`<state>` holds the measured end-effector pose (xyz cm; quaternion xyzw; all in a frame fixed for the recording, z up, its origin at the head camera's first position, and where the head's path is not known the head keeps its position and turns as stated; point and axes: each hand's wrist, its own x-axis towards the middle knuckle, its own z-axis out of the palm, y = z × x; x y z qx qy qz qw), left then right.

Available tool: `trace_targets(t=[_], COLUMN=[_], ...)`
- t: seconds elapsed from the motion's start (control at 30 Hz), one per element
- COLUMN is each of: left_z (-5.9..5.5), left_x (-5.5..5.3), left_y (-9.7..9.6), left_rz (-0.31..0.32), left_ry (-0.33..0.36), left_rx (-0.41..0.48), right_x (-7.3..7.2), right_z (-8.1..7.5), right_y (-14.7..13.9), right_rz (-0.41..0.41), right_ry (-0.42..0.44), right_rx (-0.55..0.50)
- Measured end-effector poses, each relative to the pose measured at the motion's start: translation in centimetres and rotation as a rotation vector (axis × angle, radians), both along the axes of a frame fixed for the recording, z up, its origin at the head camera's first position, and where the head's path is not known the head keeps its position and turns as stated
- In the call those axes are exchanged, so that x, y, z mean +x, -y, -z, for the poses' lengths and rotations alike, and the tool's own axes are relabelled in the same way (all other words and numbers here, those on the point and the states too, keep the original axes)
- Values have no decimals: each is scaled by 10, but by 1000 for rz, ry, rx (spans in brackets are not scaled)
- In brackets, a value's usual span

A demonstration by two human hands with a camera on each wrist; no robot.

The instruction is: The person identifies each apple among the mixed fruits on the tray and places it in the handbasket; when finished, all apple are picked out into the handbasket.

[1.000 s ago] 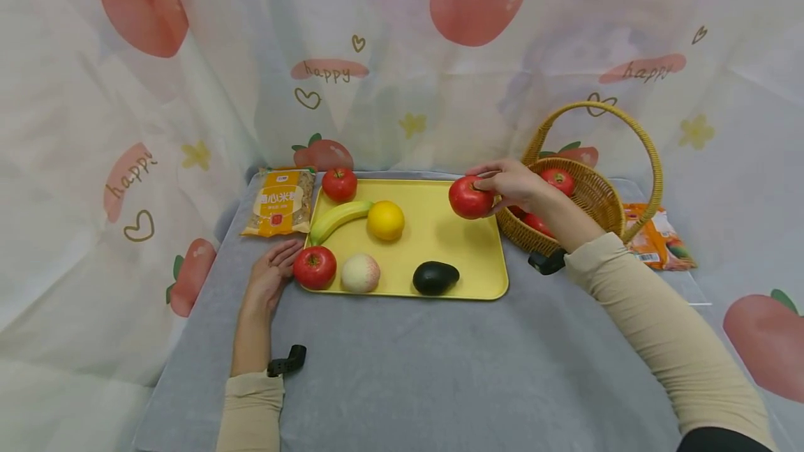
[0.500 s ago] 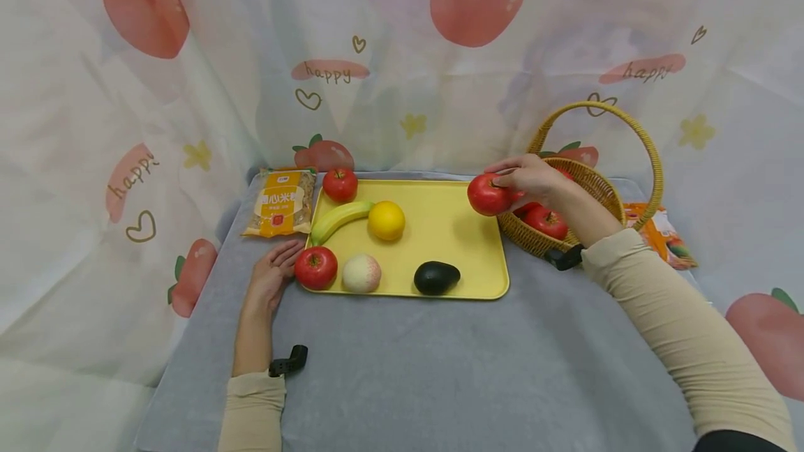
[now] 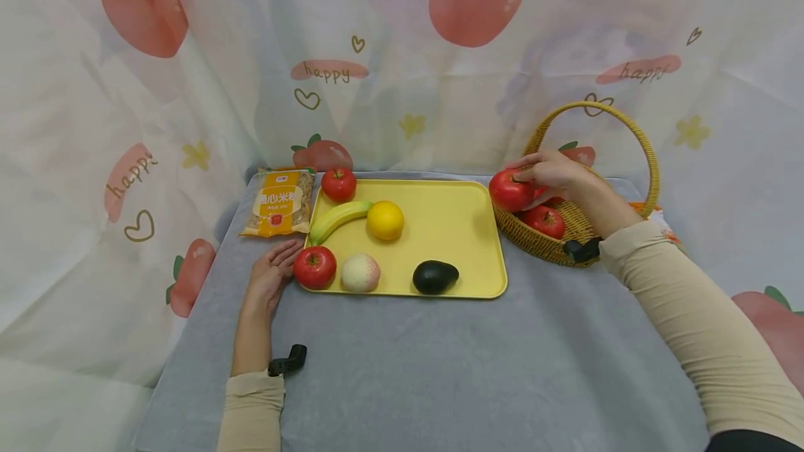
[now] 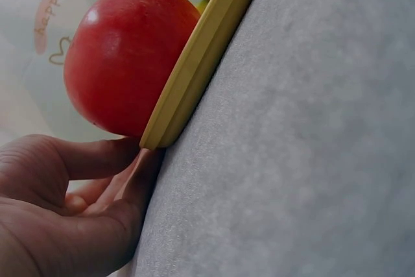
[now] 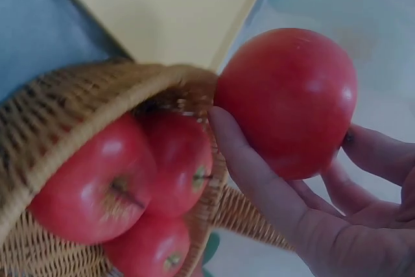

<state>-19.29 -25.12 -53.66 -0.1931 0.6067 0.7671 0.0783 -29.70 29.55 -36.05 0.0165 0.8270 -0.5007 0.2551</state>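
Apple (image 3: 511, 190) in right hand (image 3: 553, 173) hangs over basket (image 3: 534, 239) rim.

White backdrop cloth (image 3: 188, 110) w/ red fruit & "happy" print hangs behind grey-covered table (image 3: 440, 368).

My grey-clothed table (image 3: 408, 368) carries 1 yellow tray (image 3: 440, 229), 1 wicker basket (image 3: 534, 239), 1 orange snack packet (image 3: 280, 202) at its far left, and my resting left hand (image 3: 270, 277).

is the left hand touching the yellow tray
Touching. The left wrist view shows the left hand with a fingertip against the yellow tray at its corner.
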Motion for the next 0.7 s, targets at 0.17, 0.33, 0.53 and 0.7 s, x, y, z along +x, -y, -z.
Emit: trace_targets(t=[0.17,0.33,0.53,0.7], left_z=[0,-1,-2,-2], left_x=[0,1,0,1], left_y=[0,-1,0,-1], left_rz=[-3,-2,-6,2], left_ry=[5,-1,-11,-6], left_rx=[1,-4,0,-8], right_x=[0,3,6,9], right_z=[4,5,1,-2], right_y=[-14,-22,-32,-40], right_rz=[16,36,69,91], right_ry=[-5,-2,11,22], right_rx=[16,23,26,18])
